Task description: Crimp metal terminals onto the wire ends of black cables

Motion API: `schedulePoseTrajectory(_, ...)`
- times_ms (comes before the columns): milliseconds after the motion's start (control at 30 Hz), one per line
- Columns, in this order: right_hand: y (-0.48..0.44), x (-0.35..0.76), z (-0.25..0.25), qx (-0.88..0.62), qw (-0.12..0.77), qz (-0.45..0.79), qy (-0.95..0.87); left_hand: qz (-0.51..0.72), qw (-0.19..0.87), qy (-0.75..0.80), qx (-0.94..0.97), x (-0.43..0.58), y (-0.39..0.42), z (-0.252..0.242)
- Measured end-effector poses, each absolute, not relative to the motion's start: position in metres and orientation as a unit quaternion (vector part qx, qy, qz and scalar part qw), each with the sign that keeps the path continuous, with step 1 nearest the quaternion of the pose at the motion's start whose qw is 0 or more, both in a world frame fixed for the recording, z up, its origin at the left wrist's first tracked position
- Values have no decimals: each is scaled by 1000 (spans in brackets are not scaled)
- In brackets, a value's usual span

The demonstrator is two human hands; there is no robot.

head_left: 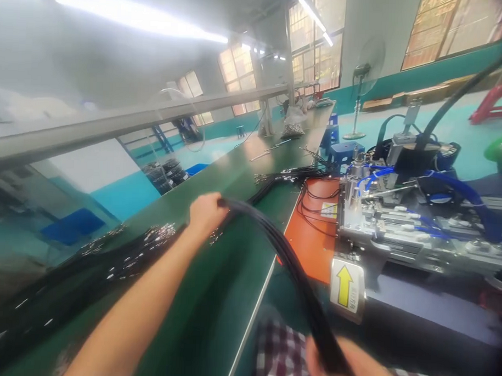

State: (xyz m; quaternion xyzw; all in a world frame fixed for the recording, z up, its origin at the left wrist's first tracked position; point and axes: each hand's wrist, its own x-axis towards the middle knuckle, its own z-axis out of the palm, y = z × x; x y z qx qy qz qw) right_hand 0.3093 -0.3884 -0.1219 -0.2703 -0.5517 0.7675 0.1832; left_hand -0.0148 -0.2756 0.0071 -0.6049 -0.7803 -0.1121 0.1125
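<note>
A thick bundle of black cables [287,252] arches between my two hands above the edge of the green workbench [226,286]. My left hand [206,214] is closed round its far end, over the bench. Close to my body at the bottom, my right hand [347,364] wraps round the near part of the same bundle. Beyond my left hand, more black cables [292,176] with shiny metal ends lie on the bench. Another blurred heap of black cables [137,255] lies along the bench on the left.
At the right stands a metal machine [382,214] with blue air hoses, beside an orange board [315,228] with loose thin cables on it. A plate with a yellow arrow [344,287] sticks out at its front. Farther back are a blue stool [346,152] and a standing fan [361,76].
</note>
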Motion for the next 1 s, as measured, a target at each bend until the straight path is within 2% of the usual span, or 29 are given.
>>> schedulePoseTrajectory(67,-371,272,-126,-257,241,822,-447,-107,113,-792,-591,-21,-242,10)
schedulePoseTrajectory(133,-356,242,-136,-319,287,794,-430,-95,98,-784,-606,-24,-226,-2)
schedulePoseTrajectory(200,-346,226,-151,-352,293,777,-431,-80,67,-764,-636,-26,-231,-25)
schedulePoseTrajectory(367,-345,229,-188,-347,252,807,-406,-68,1,-707,-704,-6,-315,-99)
schedulePoseTrajectory(533,-351,236,-192,-322,224,827,-403,-77,-9,-687,-723,34,-409,-147)
schedulePoseTrajectory(667,-355,242,-188,-326,223,831,-391,-73,5,-691,-720,46,-434,-158)
schedulePoseTrajectory(1000,-364,291,-179,-334,233,818,-406,-94,31,-688,-719,47,-430,-154)
